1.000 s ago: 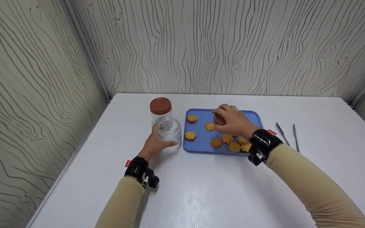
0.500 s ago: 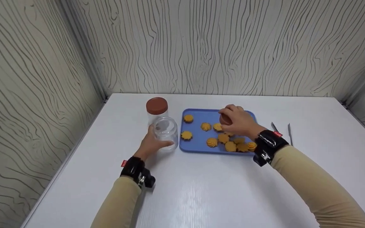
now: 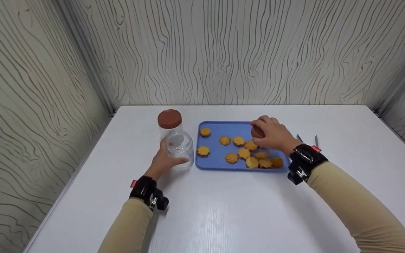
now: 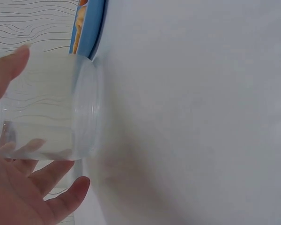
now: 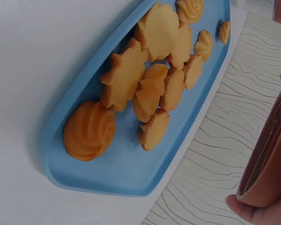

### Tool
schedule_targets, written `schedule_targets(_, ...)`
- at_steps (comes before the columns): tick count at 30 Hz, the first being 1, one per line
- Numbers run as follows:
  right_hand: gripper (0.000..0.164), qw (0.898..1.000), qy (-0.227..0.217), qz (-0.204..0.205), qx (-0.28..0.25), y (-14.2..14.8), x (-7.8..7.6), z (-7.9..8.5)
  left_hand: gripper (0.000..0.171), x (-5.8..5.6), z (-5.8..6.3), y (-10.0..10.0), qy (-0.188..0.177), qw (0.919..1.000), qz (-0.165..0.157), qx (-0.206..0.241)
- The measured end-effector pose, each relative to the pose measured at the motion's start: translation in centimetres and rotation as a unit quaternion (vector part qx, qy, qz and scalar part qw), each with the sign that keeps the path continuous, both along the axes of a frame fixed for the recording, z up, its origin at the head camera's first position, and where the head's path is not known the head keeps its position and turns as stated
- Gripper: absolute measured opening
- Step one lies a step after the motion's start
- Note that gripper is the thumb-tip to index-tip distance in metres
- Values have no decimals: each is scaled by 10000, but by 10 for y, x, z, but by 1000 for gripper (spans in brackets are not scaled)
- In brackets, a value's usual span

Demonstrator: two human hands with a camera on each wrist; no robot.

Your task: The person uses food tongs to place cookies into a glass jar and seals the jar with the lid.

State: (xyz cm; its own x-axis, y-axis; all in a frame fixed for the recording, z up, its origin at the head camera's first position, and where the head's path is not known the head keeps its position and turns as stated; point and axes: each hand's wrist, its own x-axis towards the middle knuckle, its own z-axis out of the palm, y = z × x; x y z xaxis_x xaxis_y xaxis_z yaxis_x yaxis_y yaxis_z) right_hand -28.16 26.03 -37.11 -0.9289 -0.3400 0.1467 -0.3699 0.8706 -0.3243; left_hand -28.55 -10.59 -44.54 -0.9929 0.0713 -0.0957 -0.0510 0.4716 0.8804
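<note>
White worktop (image 3: 202, 211) meets wood-grain panels (image 3: 220, 52) behind. On it, a clear jar (image 3: 180, 147) sits upright, mouth up, between thumb and fingers of the left hand's grip (image 3: 162, 161), which curls round its side. Over the far right part of a blue tray (image 3: 214, 161), the right hand's grip (image 3: 274, 135) pinches a red-brown lid (image 3: 257, 132) by its edge. Cookies (image 3: 251, 162) cluster toward the tray's near right corner. Just behind the clear jar stands a capped jar (image 3: 169, 121); metal tongs (image 3: 316, 141) lie right of the tray, partly hidden.
</note>
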Motion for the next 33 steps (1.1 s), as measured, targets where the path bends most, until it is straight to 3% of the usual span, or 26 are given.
schedule_targets(5, 56, 9999, -64, -85, -75, 4, 5, 1, 108, 2, -1, 0, 128, 9999, -16, 6)
schedule_targets(33, 54, 9979, -75, -629, 146, 57, 19, 0, 105, 0, 0, 1, -65, 9999, -57, 72)
